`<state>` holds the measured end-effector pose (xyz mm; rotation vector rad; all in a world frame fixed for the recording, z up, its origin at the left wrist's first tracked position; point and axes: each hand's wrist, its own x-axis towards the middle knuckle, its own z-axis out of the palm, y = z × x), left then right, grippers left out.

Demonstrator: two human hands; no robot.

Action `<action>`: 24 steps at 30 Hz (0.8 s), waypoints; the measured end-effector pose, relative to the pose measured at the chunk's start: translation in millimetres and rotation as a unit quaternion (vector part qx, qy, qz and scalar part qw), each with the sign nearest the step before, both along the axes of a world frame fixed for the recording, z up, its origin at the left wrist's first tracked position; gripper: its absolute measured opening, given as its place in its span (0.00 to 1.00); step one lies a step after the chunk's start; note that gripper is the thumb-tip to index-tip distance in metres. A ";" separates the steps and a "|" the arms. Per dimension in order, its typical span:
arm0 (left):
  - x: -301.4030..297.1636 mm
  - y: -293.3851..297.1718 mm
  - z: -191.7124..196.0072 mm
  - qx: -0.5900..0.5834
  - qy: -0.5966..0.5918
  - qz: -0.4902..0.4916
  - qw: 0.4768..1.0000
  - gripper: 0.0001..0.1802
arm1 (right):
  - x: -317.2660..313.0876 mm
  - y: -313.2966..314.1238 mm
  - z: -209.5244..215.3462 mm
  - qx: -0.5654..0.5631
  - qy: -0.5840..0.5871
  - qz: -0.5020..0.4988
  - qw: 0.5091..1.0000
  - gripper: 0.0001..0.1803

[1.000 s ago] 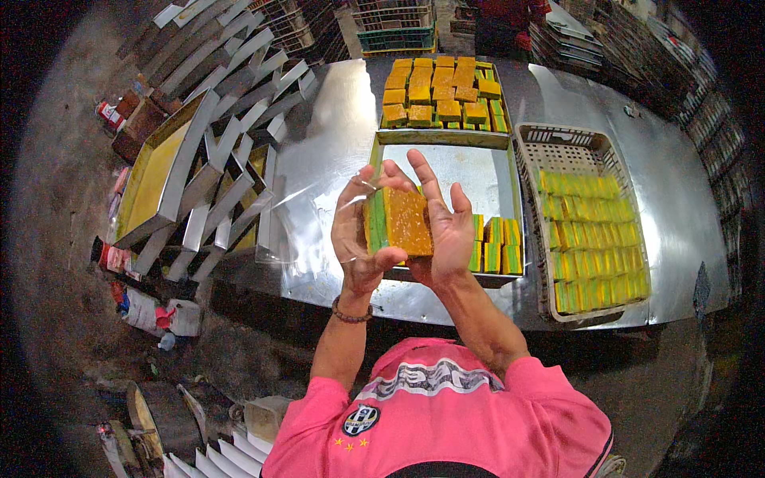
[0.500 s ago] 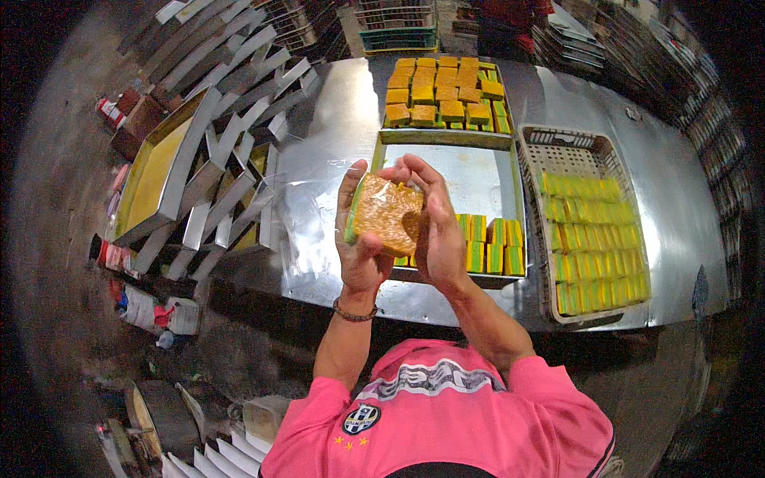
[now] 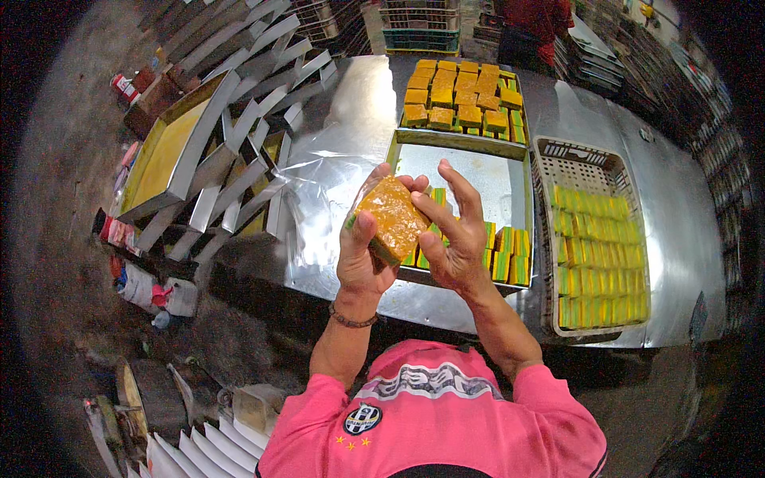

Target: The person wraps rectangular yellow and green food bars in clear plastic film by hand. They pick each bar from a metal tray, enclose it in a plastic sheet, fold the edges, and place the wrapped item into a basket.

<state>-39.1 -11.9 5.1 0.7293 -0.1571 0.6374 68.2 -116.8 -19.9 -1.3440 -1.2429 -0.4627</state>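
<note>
My left hand [image 3: 360, 267] is closed around a square block of layered cake [image 3: 392, 219] with a glossy orange-brown top and a green layer at its side. Clear film seems to cover it. At the block's right edge, my right hand [image 3: 460, 247] has its fingers spread; whether its fingertips touch the cake I cannot tell. Both hands hover over the near left part of a shallow metal tray [image 3: 504, 175]. Upright green-and-yellow cake pieces [image 3: 510, 253] stand along that tray's near side, partly hidden by my hands.
Behind lies another tray of orange-topped cake blocks [image 3: 466, 88]. To the right, a plastic crate [image 3: 586, 177] holds rows of sliced cake [image 3: 602, 259]. Metal trays [image 3: 179, 159] are stacked crosswise at the left. A person in red [image 3: 535, 32] stands beyond the metal table [image 3: 343, 103].
My right hand has loosened from the cake's side and spread its fingers. The block has turned in my left hand. The whole view has shifted slightly.
</note>
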 end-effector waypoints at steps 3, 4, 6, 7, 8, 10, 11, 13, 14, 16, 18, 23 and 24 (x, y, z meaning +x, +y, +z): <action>-1.4 -1.4 -1.3 -0.001 0.019 -0.001 1.000 0.45 | 6.0 -4.1 -2.8 0.002 -0.069 -0.012 0.998 0.24; -1.2 -2.5 -2.3 0.011 0.025 0.012 1.000 0.44 | 9.0 -4.2 -4.7 -0.003 -0.083 -0.012 0.996 0.25; -0.4 -2.9 -3.3 0.031 0.027 0.038 0.998 0.42 | 9.5 -4.5 -9.7 -0.030 -0.064 -0.005 0.997 0.27; 1.0 -2.0 -3.1 0.039 0.021 0.051 0.998 0.42 | 7.1 -5.7 -13.2 -0.052 -0.032 0.004 0.998 0.29; 2.2 -1.4 -3.1 0.047 0.015 0.065 0.997 0.42 | 4.3 -7.0 -16.5 -0.073 0.000 0.012 0.997 0.31; 7.3 -1.6 -1.7 0.071 0.014 0.101 0.992 0.48 | -11.4 4.1 -19.4 0.072 0.349 0.178 0.917 0.37; 9.2 -3.1 -0.3 0.091 0.012 0.126 0.988 0.50 | -18.0 11.6 -19.1 0.141 0.504 0.256 0.813 0.39; 14.0 -7.9 -4.1 0.176 0.027 0.195 0.965 0.54 | -21.5 13.6 -16.8 0.153 0.559 0.360 0.731 0.38; 18.3 -8.1 -11.5 0.242 0.040 0.240 0.939 0.56 | -23.3 14.8 -14.4 0.157 0.583 0.409 0.684 0.38; 20.9 -8.6 -20.0 0.322 0.083 0.259 0.907 0.60 | -29.7 14.6 -1.3 0.187 0.601 0.431 0.647 0.33; 15.9 -8.0 -23.5 0.349 0.140 0.214 0.902 0.63 | -32.5 9.2 6.8 0.246 0.626 0.503 0.543 0.32; 15.1 -8.3 -5.9 0.235 0.027 0.149 0.960 0.65 | -22.4 14.1 1.9 0.165 0.600 0.353 0.699 0.31; 13.3 -5.5 -5.5 0.238 0.045 0.147 0.959 0.65 | -24.7 11.3 4.9 0.194 0.617 0.379 0.662 0.30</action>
